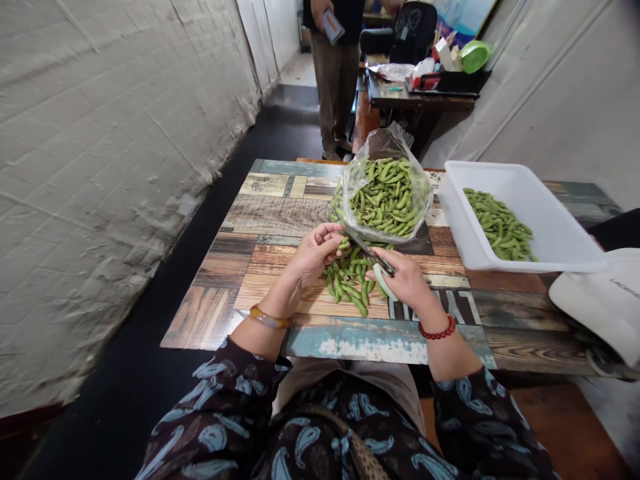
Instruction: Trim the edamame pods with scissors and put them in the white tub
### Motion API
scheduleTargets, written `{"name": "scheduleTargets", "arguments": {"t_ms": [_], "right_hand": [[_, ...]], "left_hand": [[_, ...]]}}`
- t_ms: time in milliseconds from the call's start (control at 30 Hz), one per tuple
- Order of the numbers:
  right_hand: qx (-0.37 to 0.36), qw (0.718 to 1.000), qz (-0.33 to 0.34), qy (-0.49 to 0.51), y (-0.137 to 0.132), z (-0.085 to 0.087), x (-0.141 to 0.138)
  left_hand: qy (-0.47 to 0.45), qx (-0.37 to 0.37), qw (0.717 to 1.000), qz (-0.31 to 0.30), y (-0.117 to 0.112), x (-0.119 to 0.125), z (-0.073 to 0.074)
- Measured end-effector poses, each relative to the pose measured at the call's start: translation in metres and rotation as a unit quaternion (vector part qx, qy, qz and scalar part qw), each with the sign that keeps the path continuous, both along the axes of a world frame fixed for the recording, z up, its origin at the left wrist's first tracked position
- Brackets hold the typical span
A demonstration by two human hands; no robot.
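The person's left hand (319, 249) pinches a green pod (344, 244) between thumb and fingers, just above a loose pile of pods (351, 283) on the patchwork-patterned table (280, 213). The right hand (407, 279) is closed around the pale green handles of a pair of scissors (383, 270), whose dark blades point toward the left hand; whether the blades touch the held pod cannot be told. Just beyond the 2 hands stands an open clear plastic bag (423, 193), full of more pods. To the right, a white tub (570, 243) holds another heap of pods (500, 227), gathered toward its left side. A white cap (600, 297) lies near the tub's front right corner. The left wrist wears 1 amber-coloured bangle (270, 318), the right 1 red beaded bracelet (437, 328). Farther back, 1 other person (334, 87) stands holding a phone-like object (332, 27).
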State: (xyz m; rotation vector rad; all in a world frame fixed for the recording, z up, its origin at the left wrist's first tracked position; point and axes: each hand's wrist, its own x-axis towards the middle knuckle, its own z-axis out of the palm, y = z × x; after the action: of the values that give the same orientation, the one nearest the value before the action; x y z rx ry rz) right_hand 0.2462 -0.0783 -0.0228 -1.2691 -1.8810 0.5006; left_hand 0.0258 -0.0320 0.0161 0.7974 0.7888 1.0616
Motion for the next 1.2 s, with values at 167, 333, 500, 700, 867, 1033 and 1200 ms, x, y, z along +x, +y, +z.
{"name": "scheduleTargets", "arguments": {"t_ms": [167, 333, 500, 700, 867, 1033, 1200], "right_hand": [[-0.056, 0.986, -0.059, 0.147, 0.002, 0.000, 0.002], [-0.077, 0.974, -0.073, 0.198, 0.002, 0.003, 0.002], [-0.079, 0.972, -0.071, 0.212, 0.003, 0.003, 0.001], [-0.079, 0.973, -0.069, 0.205, 0.006, -0.003, 0.002], [-0.074, 0.974, -0.068, 0.202, 0.006, -0.006, 0.002], [-0.063, 0.981, -0.046, 0.179, 0.004, -0.003, 0.003], [-0.063, 0.991, -0.015, 0.117, 0.000, 0.003, 0.001]], "left_hand": [[-0.075, -0.057, 0.995, -0.013, 0.009, -0.011, -0.002], [0.050, 0.038, 0.998, -0.032, 0.008, -0.004, -0.009], [0.322, 0.225, 0.918, -0.055, 0.007, 0.015, -0.017], [0.594, 0.349, 0.716, -0.111, -0.003, 0.034, -0.017], [0.578, 0.331, 0.741, -0.088, 0.003, 0.026, -0.018], [0.286, 0.232, 0.929, -0.025, 0.007, 0.008, -0.007], [0.118, 0.129, 0.984, -0.012, -0.003, 0.007, 0.004]]}}
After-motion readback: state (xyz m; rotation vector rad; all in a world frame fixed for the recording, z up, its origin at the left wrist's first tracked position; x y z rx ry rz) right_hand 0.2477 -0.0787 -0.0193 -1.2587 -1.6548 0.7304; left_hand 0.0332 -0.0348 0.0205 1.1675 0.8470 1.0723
